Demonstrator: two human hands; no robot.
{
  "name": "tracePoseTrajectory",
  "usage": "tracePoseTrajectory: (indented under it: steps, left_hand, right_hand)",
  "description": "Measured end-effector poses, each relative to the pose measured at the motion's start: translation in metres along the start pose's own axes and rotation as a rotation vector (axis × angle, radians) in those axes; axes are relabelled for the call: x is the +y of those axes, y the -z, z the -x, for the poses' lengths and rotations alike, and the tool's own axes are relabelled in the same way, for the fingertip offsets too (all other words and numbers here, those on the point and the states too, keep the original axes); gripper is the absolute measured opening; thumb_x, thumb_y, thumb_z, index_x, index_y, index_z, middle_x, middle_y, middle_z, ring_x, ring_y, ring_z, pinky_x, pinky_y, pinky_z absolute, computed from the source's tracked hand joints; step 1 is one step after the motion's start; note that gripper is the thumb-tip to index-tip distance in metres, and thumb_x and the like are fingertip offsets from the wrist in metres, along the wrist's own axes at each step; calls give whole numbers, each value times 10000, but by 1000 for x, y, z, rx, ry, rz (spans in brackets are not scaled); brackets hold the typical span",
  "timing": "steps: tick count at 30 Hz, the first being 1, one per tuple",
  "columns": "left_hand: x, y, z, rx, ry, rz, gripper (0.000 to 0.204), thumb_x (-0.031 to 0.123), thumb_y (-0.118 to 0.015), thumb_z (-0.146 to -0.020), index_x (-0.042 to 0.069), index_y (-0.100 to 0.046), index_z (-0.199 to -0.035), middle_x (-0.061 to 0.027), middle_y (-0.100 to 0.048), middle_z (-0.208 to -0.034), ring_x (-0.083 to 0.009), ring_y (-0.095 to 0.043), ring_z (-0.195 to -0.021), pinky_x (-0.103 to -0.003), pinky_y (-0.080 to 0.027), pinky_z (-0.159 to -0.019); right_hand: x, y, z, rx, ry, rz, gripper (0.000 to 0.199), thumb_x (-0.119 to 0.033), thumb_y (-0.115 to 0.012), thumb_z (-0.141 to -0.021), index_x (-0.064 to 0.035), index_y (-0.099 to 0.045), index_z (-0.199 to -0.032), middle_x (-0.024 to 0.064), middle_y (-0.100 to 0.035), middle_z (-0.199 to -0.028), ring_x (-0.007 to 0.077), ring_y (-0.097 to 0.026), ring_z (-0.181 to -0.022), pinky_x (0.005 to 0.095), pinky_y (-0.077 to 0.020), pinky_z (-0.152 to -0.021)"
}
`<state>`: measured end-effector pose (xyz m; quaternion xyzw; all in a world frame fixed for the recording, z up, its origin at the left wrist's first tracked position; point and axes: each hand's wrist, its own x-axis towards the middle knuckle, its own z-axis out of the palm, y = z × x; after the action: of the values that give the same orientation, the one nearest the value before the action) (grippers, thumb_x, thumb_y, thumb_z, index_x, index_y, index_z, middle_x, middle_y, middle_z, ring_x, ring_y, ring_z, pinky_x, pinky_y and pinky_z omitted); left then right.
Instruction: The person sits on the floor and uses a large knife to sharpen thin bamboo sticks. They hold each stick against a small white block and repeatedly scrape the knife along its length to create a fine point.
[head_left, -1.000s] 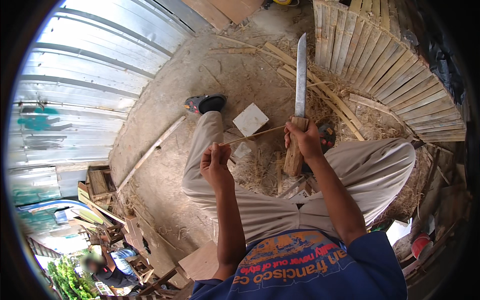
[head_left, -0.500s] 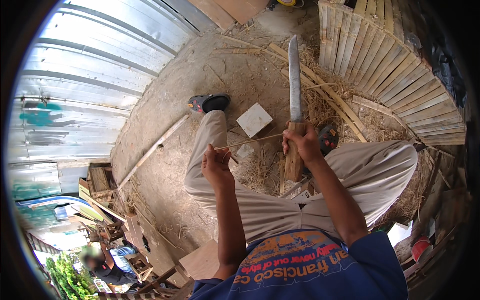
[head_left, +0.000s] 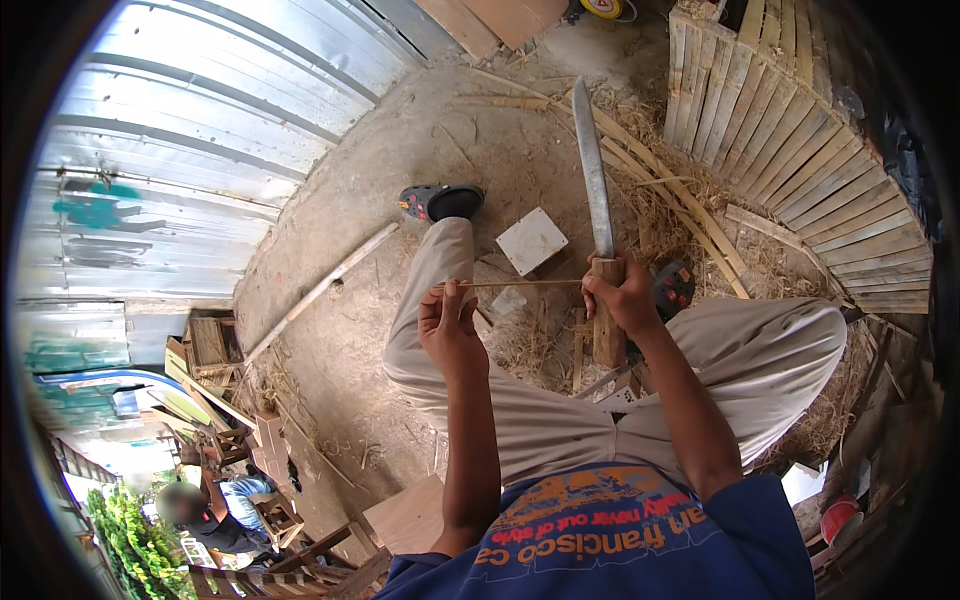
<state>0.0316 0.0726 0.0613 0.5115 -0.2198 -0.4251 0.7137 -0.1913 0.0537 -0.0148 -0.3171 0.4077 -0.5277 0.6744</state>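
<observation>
My right hand (head_left: 622,295) is wrapped round the thick wooden handle of a machete (head_left: 592,165), whose long grey blade points away from me, its tip tilted slightly left. Between my hands stretches a thin bamboo strip (head_left: 530,283), almost level. My left hand (head_left: 449,318) pinches its left end between thumb and fingertips. The strip's other end meets my right hand beside the handle; whether those fingers also grip it is hidden. Both hands are above my lap, between my spread knees.
A white square block (head_left: 532,242) lies on the dirt floor ahead. Long bamboo strips (head_left: 690,215) and shavings spread to the right, near a slatted bamboo panel (head_left: 790,150). A wooden batten (head_left: 320,290) lies left, below a corrugated metal wall (head_left: 200,120). Another person (head_left: 215,515) sits far left.
The machete's blade has tipped a little to the left, and the strip has turned from slanting to nearly level. Both hands keep their holds. The whole view has shifted slightly.
</observation>
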Motion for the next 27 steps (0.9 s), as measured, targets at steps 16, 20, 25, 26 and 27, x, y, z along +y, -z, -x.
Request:
tracePoseTrajectory:
  steps: [16,20,25,26,27]
  left_hand:
    - [-55,-26,-24,-145,-281,-557,151,88,-704,-941,-7,-717,-1057,-51,-741,-971,-90,-675,-892,-263,-551,-766]
    - [-67,-28,-42,-185,-463,-673,169,108,-707,-940,-12,-717,-1059,-70,-748,-947,-92,-683,-854,-271,-558,-758]
    - [-88,-28,-56,-160,-386,-774,173,132,-713,-933,-6,-708,-1038,-99,-745,-916,-104,-695,-837,-285,-567,-724]
    - [-92,-27,-58,-177,-439,-763,171,131,-713,-932,-5,-708,-1036,-102,-745,-913,-117,-702,-830,-289,-567,-716]
    - [-96,-26,-59,-190,-452,-774,168,130,-712,-931,-3,-707,-1033,-104,-745,-911,-129,-709,-823,-294,-568,-707]
  right_hand:
    - [3,-1,2,178,232,573,430,-331,-697,-917,43,-610,-1109,56,-644,-679,112,-611,-637,298,-484,-608]
    - [2,0,0,210,194,597,382,-264,-709,-907,47,-618,-1109,43,-653,-686,86,-599,-635,278,-476,-602]
    - [7,1,1,150,-16,503,348,-258,-726,-890,26,-634,-1070,46,-658,-711,91,-601,-643,271,-471,-601]
    - [8,0,2,148,29,541,319,-243,-725,-897,17,-625,-1052,32,-640,-704,83,-581,-613,268,-464,-574]
    - [9,-1,2,140,65,573,292,-228,-724,-903,9,-616,-1035,18,-622,-697,75,-560,-583,265,-457,-548]
